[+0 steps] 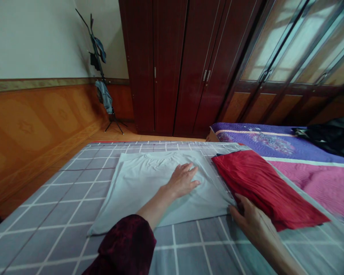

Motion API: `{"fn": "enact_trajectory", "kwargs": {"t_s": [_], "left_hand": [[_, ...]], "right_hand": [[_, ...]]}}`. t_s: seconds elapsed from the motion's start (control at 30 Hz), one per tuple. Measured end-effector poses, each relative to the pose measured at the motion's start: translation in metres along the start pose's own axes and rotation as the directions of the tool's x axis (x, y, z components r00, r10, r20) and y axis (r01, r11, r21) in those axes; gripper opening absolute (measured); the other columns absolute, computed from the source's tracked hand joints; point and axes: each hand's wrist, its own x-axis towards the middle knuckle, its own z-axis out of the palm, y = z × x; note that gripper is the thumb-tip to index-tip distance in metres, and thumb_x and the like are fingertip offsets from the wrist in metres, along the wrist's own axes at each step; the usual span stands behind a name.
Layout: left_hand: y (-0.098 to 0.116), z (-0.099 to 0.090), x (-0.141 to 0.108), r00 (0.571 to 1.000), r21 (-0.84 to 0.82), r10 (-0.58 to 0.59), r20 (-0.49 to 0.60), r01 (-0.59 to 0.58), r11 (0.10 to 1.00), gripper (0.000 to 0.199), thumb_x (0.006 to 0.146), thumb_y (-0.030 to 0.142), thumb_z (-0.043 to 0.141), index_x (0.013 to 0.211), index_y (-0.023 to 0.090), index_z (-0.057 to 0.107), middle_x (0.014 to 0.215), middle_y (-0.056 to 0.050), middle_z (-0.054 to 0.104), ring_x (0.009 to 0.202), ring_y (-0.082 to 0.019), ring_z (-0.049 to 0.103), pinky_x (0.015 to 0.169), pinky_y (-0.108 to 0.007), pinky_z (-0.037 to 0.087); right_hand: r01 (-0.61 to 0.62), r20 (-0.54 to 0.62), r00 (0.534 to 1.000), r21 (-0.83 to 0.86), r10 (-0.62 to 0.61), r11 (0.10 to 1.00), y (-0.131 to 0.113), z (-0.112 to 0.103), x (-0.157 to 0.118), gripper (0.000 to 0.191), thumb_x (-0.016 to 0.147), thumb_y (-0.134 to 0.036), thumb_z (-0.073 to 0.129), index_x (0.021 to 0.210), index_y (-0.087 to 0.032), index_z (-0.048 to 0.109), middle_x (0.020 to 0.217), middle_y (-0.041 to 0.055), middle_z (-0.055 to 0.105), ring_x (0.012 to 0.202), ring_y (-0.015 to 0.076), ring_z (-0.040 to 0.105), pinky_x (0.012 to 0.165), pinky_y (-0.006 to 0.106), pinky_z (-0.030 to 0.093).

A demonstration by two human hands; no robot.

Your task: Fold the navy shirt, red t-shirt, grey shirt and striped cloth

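Observation:
A white garment with a gathered top edge, perhaps shorts, lies spread on the checked grey bedsheet. My left hand rests flat on its right half, fingers apart. At the garment's lower right corner, my right hand pinches the edge between thumb and fingers. Just right of that corner is a folded red garment, its near left side partly behind my right hand. A dark red patterned sleeve covers my left forearm.
Beyond the bed stands a dark red wardrobe. A coat rack with clothes hung on it is by the left wall. To the right, a second bed with a purple and pink cover has a black garment on it.

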Motion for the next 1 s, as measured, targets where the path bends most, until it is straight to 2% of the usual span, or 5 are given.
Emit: {"fn": "enact_trajectory", "kwargs": {"t_s": [0.3, 0.47, 0.57, 0.7, 1.0], "left_hand": [[-0.098, -0.044, -0.114, 0.961, 0.088, -0.207, -0.182, 0.226, 0.970, 0.047, 0.085, 0.032, 0.055, 0.129, 0.018, 0.053, 0.140, -0.013, 0.047, 0.129, -0.027, 0.044, 0.109, -0.045, 0.031], [-0.157, -0.047, -0.160, 0.786, -0.329, -0.480, -0.390, 0.369, 0.869, 0.042, 0.075, 0.036, 0.059, 0.112, 0.016, 0.065, 0.122, -0.011, 0.062, 0.117, -0.028, 0.054, 0.105, -0.043, 0.036], [-0.175, -0.052, -0.164, 0.607, -0.656, -0.682, -0.408, 0.324, 0.681, 0.043, 0.067, 0.040, 0.064, 0.101, 0.014, 0.067, 0.109, -0.012, 0.068, 0.105, -0.029, 0.061, 0.098, -0.043, 0.042], [-0.178, -0.058, -0.161, 0.526, -0.764, -0.747, -0.406, 0.253, 0.594, 0.044, 0.073, 0.046, 0.061, 0.103, 0.013, 0.063, 0.108, -0.013, 0.068, 0.098, -0.025, 0.064, 0.086, -0.036, 0.049], [-0.144, -0.059, -0.152, 0.745, -1.000, -0.666, -0.005, -0.015, -0.008, 0.042, 0.084, 0.047, 0.061, 0.108, 0.012, 0.057, 0.099, -0.013, 0.068, 0.088, -0.020, 0.066, 0.074, -0.029, 0.051]], "right_hand": [[0.002, 0.139, 0.990, -0.206, 0.027, 0.978, -0.027, -0.013, 0.015, 0.029, 0.086, -0.041, 0.041, 0.088, -0.019, 0.059, 0.086, 0.0131, 0.070, 0.087, 0.0306, 0.067, 0.065, 0.035, 0.044], [-0.109, 0.175, 0.982, 0.213, 0.071, 0.971, -0.025, -0.003, 0.028, 0.019, 0.069, -0.039, 0.052, 0.066, -0.020, 0.057, 0.058, 0.0023, 0.059, 0.060, 0.0206, 0.060, 0.052, 0.027, 0.038], [-0.259, 0.269, 0.958, 0.650, 0.102, 0.714, -0.025, 0.002, 0.029, 0.023, 0.062, -0.041, 0.058, 0.069, -0.020, 0.058, 0.052, -0.0026, 0.053, 0.046, 0.0149, 0.050, 0.045, 0.026, 0.037], [-0.408, 0.375, 0.913, 0.814, 0.162, 0.413, -0.030, 0.000, 0.026, 0.023, 0.061, -0.040, 0.066, 0.065, -0.021, 0.053, 0.054, -0.0015, 0.054, 0.045, 0.0150, 0.050, 0.043, 0.027, 0.040], [-0.513, 0.487, 0.858, 0.806, 0.160, 0.295, -0.070, -0.015, 0.056, 0.011, 0.069, -0.029, 0.059, 0.068, -0.019, 0.055, 0.058, 0.0029, 0.059, 0.047, 0.0160, 0.055, 0.045, 0.028, 0.044]]}}
